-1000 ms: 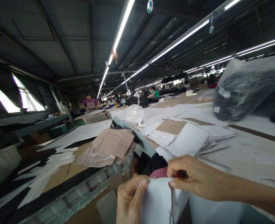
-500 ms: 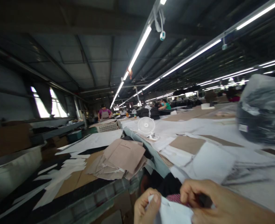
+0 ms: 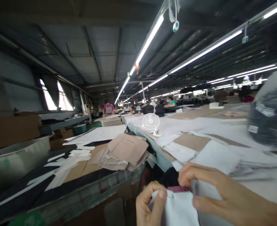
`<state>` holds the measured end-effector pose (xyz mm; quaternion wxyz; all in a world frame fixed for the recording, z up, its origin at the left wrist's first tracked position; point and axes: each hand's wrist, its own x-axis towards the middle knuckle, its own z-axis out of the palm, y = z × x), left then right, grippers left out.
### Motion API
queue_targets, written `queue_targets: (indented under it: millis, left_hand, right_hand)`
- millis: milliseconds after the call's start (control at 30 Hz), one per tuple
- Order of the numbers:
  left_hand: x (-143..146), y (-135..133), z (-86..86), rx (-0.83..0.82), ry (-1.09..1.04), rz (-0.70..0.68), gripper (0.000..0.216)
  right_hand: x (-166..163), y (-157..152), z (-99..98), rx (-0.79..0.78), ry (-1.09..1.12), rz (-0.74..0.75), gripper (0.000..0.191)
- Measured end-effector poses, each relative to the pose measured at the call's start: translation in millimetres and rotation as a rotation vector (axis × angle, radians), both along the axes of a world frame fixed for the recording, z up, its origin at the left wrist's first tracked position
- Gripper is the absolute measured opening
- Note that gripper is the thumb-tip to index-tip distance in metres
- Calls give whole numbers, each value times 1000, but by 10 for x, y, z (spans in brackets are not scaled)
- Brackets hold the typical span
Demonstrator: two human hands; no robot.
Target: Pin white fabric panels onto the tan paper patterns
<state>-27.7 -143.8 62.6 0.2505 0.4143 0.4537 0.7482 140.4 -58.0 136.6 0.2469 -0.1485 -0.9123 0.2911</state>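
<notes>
Low in the head view, my left hand [image 3: 151, 202] pinches the upper left corner of a white fabric piece [image 3: 179, 208] between thumb and forefinger. My right hand [image 3: 213, 188] is at the piece's right side, its thumb on the cloth and its fingers curled over the top, blurred by motion. White cloth also shows between that thumb and fingers. A strip of pink-red patterned fabric [image 3: 178, 189] peeks out along the top edge between the hands. The lower part of the piece runs out of view.
A pile of beige panels [image 3: 127, 149] lies ahead on the left, beside white strips [image 3: 69, 164]. A small white fan [image 3: 151, 121] stands on the long table with white sheets. At right is a plastic-wrapped dark bundle [image 3: 270, 116]. Two people [image 3: 108, 108] work farther back.
My right hand has shifted up, and its thumb and fingers are wider apart. More of the white fabric shows between my hands. My left hand keeps its pinch. The camera view has shifted slightly.
</notes>
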Motion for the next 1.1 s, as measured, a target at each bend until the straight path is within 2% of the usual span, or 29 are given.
queue_targets:
  millis: [133,233,300,367,433,467,567,633,700,867,1100]
  left_hand:
    - [71,-105,69,59,178,31,35]
    - [80,-127,107,161,358,47,24]
    - [74,-119,99,282,458,93,17]
    - [60,-103,63,437,503,107,12]
    - [38,-92,18,475,401,18,12]
    - [25,-92,0,427,291,-60,15]
    - [-20,-106,-17,199,-49,-286,23]
    - [-49,-115,0,136,-164,-335,22]
    - [-66,-112,24,124,-241,-317,19]
    - [-63,-73,54,77,-375,-299,22]
    - [-149,-23,-6,-8,-397,-343,18]
  right_hand:
    - [-99,-235,96,317,15,-81,7]
    - [-161,-311,61,412,51,-98,9]
    - [-178,-310,33,352,73,-117,10]
    - [-177,-265,7,140,37,-141,13]
    - [-160,-175,-7,-115,-14,-133,17]
    - [-146,-117,-7,-222,-36,-82,19]
    - [-91,79,29,-457,-61,237,29]
    - [-49,196,61,-546,-72,394,46]
    - [-16,274,75,-499,-96,378,53]
    - [-38,249,12,-249,-143,246,34]
    - [-180,42,-66,-224,-46,173,15]
